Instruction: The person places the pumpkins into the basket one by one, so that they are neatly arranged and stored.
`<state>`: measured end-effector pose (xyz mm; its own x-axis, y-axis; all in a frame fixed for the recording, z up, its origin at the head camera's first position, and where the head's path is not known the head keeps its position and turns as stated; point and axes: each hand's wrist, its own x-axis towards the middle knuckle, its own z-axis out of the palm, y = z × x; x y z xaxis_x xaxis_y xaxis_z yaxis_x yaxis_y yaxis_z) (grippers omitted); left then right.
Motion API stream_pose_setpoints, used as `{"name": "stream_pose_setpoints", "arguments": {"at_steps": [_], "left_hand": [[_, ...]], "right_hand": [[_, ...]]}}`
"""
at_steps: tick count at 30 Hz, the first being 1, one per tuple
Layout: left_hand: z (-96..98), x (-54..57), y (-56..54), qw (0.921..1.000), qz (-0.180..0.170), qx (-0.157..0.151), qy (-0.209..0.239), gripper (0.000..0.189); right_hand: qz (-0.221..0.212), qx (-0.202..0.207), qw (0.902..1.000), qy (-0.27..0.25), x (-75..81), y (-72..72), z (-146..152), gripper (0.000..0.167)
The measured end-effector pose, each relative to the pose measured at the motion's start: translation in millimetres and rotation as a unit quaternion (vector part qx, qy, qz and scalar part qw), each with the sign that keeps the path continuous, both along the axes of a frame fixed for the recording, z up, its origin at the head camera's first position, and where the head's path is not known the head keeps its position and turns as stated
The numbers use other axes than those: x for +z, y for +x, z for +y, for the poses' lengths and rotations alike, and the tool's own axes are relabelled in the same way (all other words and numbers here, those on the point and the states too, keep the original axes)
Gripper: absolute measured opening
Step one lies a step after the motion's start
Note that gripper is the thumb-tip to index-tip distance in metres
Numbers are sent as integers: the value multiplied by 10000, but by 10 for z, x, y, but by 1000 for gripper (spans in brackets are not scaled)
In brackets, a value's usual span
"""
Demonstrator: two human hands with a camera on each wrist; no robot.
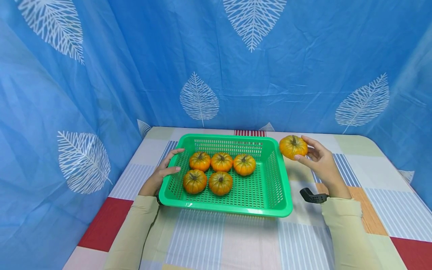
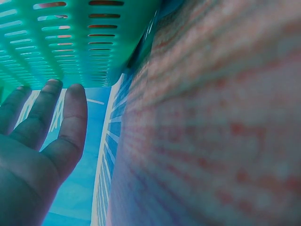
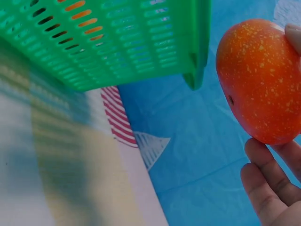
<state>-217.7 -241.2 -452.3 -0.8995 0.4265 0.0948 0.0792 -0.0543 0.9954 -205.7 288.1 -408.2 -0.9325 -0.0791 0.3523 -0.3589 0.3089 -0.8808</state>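
A green plastic basket (image 1: 219,212) stands on the table with several small orange pumpkins (image 1: 221,183) inside, grouped toward its left and middle. My left hand (image 1: 164,172) holds the basket's left side, its thumb and a finger reaching over the rim. In the left wrist view, other fingers (image 2: 73,113) lie along the outside of the slotted wall. Just beyond the basket's right rim, my right hand (image 1: 322,161) grips another small pumpkin (image 1: 292,147) between thumb and fingers, stem upward. That pumpkin's smooth, speckled orange underside shows in the right wrist view, raised off the table.
A patchwork-patterned cloth (image 1: 249,243) covers the table. Blue curtains (image 1: 287,93) with white leaf prints hang behind it and along the sides. A black wrist strap (image 1: 314,197) sits at the right wrist.
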Motion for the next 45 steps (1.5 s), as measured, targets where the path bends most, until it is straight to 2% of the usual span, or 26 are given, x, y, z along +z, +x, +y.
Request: {"name": "stream_pose_setpoints", "arguments": {"at_steps": [9, 20, 36, 45], "left_hand": [[7, -7, -10, 10000, 39, 5, -79, 69], [1, -14, -19, 9998, 156, 49, -142, 68], [0, -23, -33, 9997, 165, 44, -173, 70], [5, -22, -34, 9998, 171, 21, -139, 69]], "right_hand": [[39, 325, 9995, 50, 119, 67, -70, 67], [351, 984, 9943, 224, 188, 85, -213, 66], [374, 1474, 9869, 542, 191, 127, -382, 65], [593, 1589, 9815, 885, 166, 118, -475, 66]]}}
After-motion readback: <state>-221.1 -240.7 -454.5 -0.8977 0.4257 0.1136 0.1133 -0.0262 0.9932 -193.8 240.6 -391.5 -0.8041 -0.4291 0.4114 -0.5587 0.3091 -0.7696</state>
